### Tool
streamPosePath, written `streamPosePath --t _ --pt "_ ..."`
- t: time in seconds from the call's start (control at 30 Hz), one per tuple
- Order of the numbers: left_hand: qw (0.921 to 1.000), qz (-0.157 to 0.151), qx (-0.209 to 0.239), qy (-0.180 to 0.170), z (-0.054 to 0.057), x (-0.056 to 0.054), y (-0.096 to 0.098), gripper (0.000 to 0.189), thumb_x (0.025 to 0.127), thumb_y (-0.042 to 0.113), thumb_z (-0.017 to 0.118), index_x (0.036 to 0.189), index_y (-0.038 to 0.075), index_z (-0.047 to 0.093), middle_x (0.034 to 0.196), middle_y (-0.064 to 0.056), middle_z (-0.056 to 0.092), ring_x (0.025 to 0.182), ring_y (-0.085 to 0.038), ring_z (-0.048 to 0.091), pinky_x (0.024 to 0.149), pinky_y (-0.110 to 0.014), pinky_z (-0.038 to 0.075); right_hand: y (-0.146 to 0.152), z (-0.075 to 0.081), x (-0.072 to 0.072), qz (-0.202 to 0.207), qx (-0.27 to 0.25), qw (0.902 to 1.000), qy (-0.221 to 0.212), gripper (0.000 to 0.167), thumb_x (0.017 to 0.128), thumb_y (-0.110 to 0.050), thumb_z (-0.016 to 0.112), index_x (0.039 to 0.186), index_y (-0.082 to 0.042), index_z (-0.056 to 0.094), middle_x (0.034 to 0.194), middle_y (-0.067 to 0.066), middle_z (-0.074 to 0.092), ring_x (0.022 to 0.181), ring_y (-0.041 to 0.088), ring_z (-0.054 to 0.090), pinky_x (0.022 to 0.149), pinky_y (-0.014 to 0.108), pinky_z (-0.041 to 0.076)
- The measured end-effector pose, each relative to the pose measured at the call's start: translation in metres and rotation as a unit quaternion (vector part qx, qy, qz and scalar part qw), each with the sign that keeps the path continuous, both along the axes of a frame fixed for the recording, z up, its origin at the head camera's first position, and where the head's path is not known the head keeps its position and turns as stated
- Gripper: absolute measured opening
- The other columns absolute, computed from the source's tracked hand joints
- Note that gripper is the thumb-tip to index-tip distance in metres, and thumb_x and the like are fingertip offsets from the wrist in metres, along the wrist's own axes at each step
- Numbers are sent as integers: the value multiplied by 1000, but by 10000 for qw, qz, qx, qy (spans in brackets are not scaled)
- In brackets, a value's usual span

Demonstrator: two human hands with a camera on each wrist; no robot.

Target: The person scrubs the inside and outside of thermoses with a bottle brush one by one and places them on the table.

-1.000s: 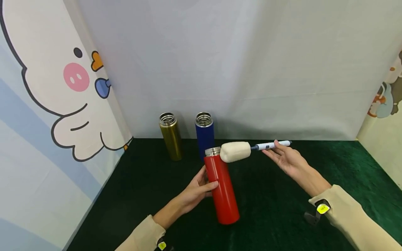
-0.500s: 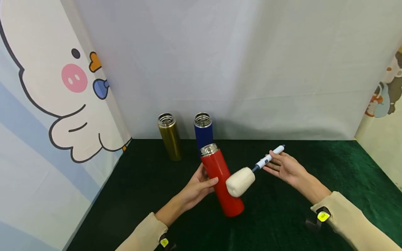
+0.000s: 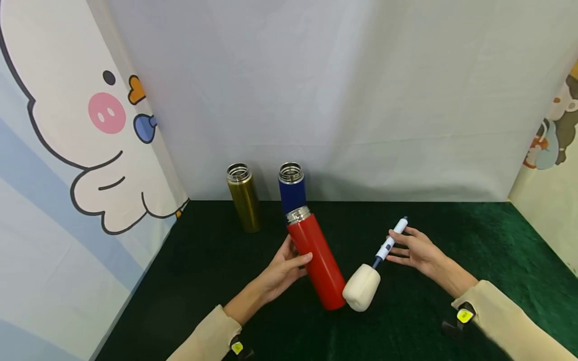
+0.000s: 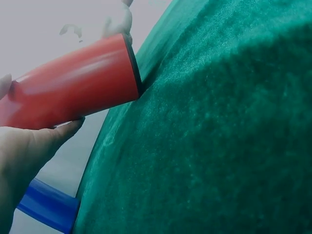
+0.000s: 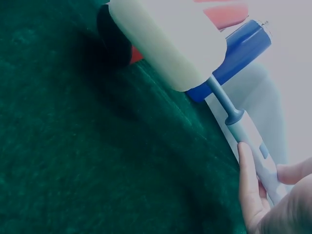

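Note:
A red bottle (image 3: pixel 318 260) with a bare steel neck leans to the left in my left hand (image 3: pixel 282 273); the thumb lies across its side and the fingers wrap behind it. In the left wrist view the red bottle (image 4: pixel 78 80) shows its dark-rimmed base. My right hand (image 3: pixel 417 253) holds a sponge bottle brush (image 3: pixel 361 287) by its white handle, between thumb and fingers. The brush's cream sponge head points down, close beside the bottle's lower end. In the right wrist view the bottle brush (image 5: pixel 168 41) covers much of the red bottle.
A gold bottle (image 3: pixel 245 203) and a blue bottle (image 3: pixel 292 193), both uncapped, stand at the back by a pale cloth wall (image 3: pixel 406 100). The red bottle's neck overlaps the blue one. Dark green cloth (image 3: pixel 433 321) covers the table.
The brush has swung from level beside the bottle's neck to pointing down by its base. The red bottle has tilted further, its neck going left. Both hands keep their hold.

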State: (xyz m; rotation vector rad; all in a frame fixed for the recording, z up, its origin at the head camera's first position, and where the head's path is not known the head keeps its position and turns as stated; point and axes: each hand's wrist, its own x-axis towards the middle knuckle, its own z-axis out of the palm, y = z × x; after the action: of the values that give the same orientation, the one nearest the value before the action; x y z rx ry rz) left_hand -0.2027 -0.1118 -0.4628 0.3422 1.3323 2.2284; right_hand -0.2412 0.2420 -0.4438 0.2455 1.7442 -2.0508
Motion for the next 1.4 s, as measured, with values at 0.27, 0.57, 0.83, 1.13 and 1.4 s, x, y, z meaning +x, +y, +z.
streamPosePath --t 0.27,0.57,0.83,1.13,1.4 --pt "9989 129 -417 151 2 0 2 74 99 10 58 159 30 21 157 -7 40 138 -19 50 122 -51 34 -17 23 -16 -137 -521 9985 49 86 105 -28 57 163 -8 -3 128 -1 53 93 7 68 91 32 61" --pt "9969 98 -754 176 1 0 1 78 98 13 62 160 33 20 162 -9 33 143 -23 44 125 -52 29 -33 54 -25 -610 -1895 9798 -186 24 105 -19 56 123 -17 40 117 -1 55 94 13 69 90 30 61" --pt "9930 6 -1132 346 5 0 -7 79 99 14 60 163 30 16 163 -9 34 144 -26 43 122 -51 34 -37 51 -23 -1090 -3075 9384 -1134 71 103 -15 56 159 -29 14 142 2 47 114 18 66 105 32 54" --pt "9947 61 -987 295 3 3 -8 79 96 12 63 160 30 20 159 -10 39 137 -22 52 116 -46 43 -43 37 -18 -1170 -3253 9289 -1330 75 104 -17 54 162 -32 8 132 2 50 131 15 56 111 31 48" --pt "9945 254 -1013 97 -4 3 -7 81 95 15 65 160 36 21 160 -9 35 137 -25 50 115 -53 42 -37 13 -4 -533 -1759 9814 -549 23 107 -26 52 125 -21 39 108 -5 64 97 10 68 95 28 59"
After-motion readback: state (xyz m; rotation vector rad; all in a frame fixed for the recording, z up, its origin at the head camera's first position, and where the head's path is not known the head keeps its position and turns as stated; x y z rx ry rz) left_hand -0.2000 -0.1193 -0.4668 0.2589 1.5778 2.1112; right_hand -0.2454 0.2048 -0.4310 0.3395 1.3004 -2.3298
